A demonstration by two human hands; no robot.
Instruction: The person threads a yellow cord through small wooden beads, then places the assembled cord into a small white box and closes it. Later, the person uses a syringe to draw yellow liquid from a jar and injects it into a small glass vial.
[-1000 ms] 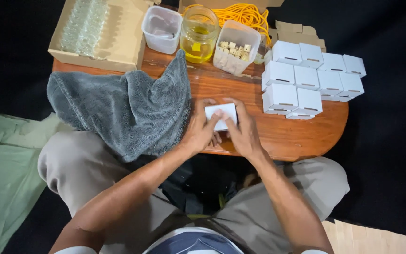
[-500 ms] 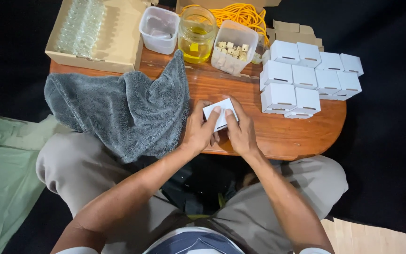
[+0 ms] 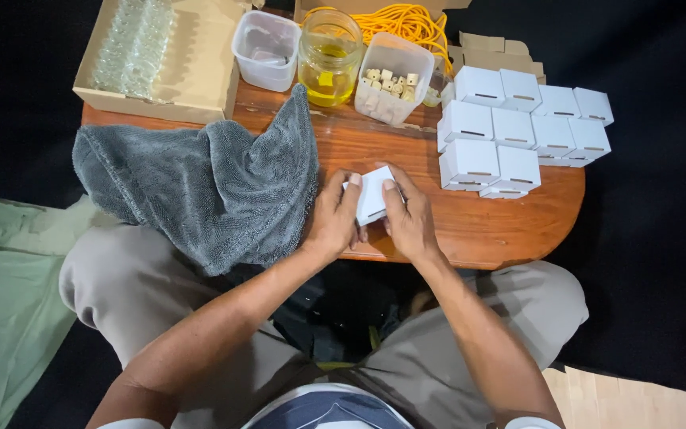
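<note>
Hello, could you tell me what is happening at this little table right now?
A seated person holds a small white box between both hands, the left hand and the right hand, just above the wooden table. To the right lies a cluster of finished white boxes. A grey towel hangs over the table's left side. At the back stand a jar of yellow liquid, two plastic tubs and a cardboard tray.

Both forearms bare from elbow to wrist; no watch, ring or glove visible on left hand (image 3: 333, 216) or right hand (image 3: 408, 222). White short-sleeve cuffs just visible at lower left and lower right frame edges. Shirt front at bottom centre: dark blue with a pale band across. Trousers light khaki-beige, loosely creased over both thighs, left and right of centre.
</note>
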